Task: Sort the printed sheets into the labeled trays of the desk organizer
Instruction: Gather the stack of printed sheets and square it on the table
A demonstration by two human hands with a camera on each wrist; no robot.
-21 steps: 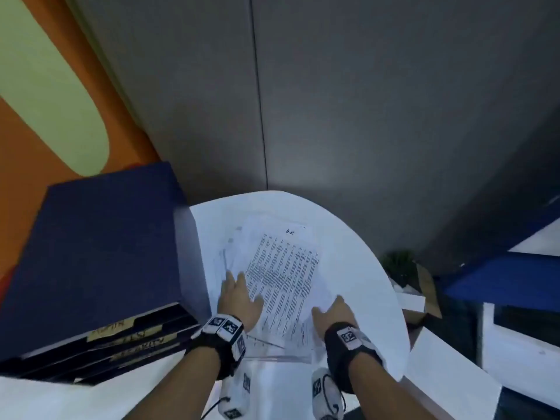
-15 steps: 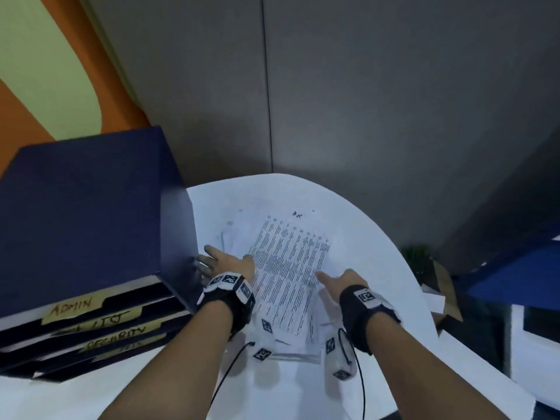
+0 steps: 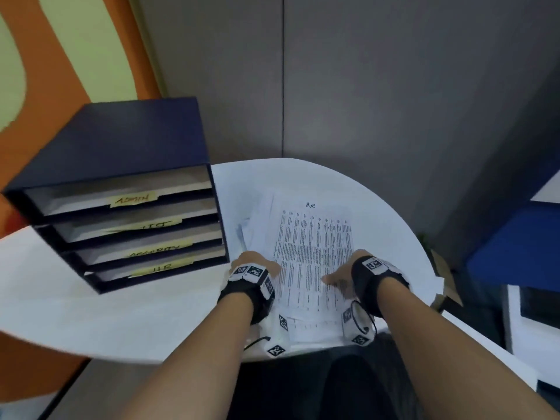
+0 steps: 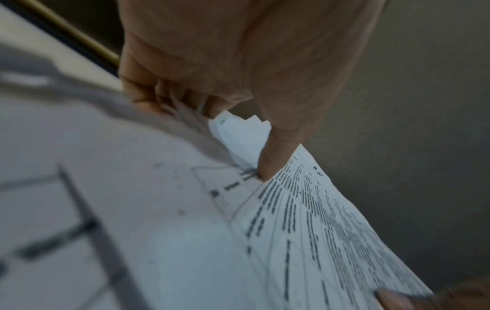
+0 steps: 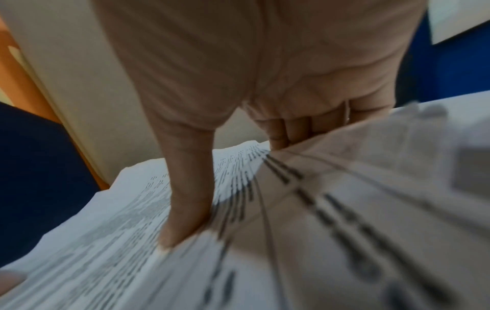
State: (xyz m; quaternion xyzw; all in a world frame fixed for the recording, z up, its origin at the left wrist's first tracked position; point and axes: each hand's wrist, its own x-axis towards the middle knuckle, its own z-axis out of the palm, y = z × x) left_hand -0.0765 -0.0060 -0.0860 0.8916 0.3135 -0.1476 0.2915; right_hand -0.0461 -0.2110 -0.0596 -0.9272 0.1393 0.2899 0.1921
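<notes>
A loose stack of printed sheets [image 3: 312,247] lies on the white round table [image 3: 385,213]; its top sheet is headed "H.R". My left hand [image 3: 257,265] grips the stack's left edge, with the thumb [image 4: 267,165] on top and the fingers [image 4: 148,98] curled under. On the right edge my right hand [image 3: 339,275] grips likewise, thumb [image 5: 185,218] pressing down and fingers [image 5: 291,130] underneath. The dark blue desk organizer [image 3: 127,140] stands left of the sheets. Its four trays carry yellow labels: ADMIN [image 3: 133,199], ICT [image 3: 157,224], SECURITY [image 3: 154,251] and HR [image 3: 162,268].
Grey wall panels [image 3: 363,86] rise close behind the table. To the right are blue furniture [image 3: 515,247] and, lower down, a cardboard box [image 3: 445,274]. Bare tabletop [image 3: 106,313] stretches in front of the organizer.
Both hands went from lying flat on the sheets to gripping the stack's two side edges. The view tilted, so the organizer's labeled tray fronts now show fully.
</notes>
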